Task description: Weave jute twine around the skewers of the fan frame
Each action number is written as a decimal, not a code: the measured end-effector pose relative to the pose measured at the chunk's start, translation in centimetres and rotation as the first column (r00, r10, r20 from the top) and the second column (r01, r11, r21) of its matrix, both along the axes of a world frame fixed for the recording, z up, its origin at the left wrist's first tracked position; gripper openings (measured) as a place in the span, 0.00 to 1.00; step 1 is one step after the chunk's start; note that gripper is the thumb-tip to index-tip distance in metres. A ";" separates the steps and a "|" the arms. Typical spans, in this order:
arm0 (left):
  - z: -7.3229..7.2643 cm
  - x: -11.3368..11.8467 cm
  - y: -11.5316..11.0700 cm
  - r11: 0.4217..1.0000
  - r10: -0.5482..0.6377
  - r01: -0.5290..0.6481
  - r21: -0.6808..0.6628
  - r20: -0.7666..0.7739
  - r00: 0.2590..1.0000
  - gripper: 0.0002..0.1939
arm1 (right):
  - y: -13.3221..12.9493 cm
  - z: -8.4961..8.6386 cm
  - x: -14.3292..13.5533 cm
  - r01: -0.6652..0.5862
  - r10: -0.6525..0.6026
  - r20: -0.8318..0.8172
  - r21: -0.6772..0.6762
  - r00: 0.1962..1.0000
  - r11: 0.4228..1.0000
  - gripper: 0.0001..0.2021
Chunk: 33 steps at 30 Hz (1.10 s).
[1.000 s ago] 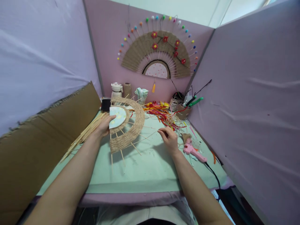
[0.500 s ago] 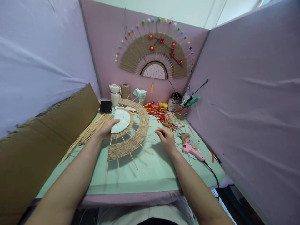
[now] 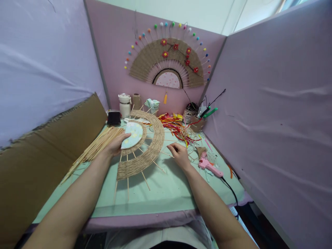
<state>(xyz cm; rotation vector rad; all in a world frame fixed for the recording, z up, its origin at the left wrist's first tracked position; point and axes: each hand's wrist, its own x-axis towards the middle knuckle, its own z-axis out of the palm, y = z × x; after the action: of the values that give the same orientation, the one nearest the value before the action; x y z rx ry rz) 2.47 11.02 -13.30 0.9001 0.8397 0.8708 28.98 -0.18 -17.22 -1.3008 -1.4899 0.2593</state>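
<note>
My left hand grips a fan-shaped piece by its pale blue half-round centre, thumb on top. Twine bands run across thin sticks that fan out to the right and toward me; the piece is held over the green tabletop. Beside the stick tips on the right is my right hand, its thumb and forefinger pinched together. Whatever may be between those fingertips is too small to make out.
Loose sticks lie left, beside a cardboard panel. A pink glue gun rests right, its cord trailing off the edge. Behind are coloured strips, a white jar and a tool holder. A finished fan hangs on the back panel.
The whole view has shifted slightly, so things appear a little further left. My left hand keeps its hold on the piece, and my right hand stays pinched near the sticks.
</note>
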 end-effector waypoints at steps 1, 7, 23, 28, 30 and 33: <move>-0.1 0.1 0.0 1.000 -0.012 0.012 -0.006 0.004 1.000 0.17 | 0.0 -0.1 0.0 -0.004 0.004 -0.004 0.006 1.000 1.000 0.14; -0.5 0.7 -0.3 0.998 -0.051 0.050 0.026 0.053 0.997 0.21 | 0.3 -0.4 -0.1 -0.032 0.032 -0.010 0.026 0.999 0.999 0.13; 0.2 0.3 -0.5 0.997 -0.025 0.024 -0.071 -0.009 1.000 0.12 | 0.2 0.5 1.1 0.061 -0.059 -0.021 0.110 0.998 0.992 0.10; 0.1 -0.3 -0.1 0.996 -0.039 0.035 -0.080 -0.057 0.998 0.09 | 0.0 1.3 2.2 0.156 -0.146 -0.060 0.218 0.987 0.963 0.07; -0.1 -0.4 0.1 0.995 -0.059 0.053 -0.079 -0.073 0.996 0.09 | -0.2 1.6 2.5 0.181 -0.171 -0.059 0.264 0.984 0.947 0.06; -0.3 -0.6 0.2 0.994 -0.085 0.078 -0.076 -0.089 0.992 0.09 | -0.5 2.0 2.7 0.205 -0.198 -0.056 0.326 0.979 0.923 0.06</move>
<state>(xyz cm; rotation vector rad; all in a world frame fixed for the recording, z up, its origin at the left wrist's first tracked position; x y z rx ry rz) 1.86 11.20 -13.55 0.9101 0.9021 0.7278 31.64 -0.64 -15.24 -1.1618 -1.3020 -0.1082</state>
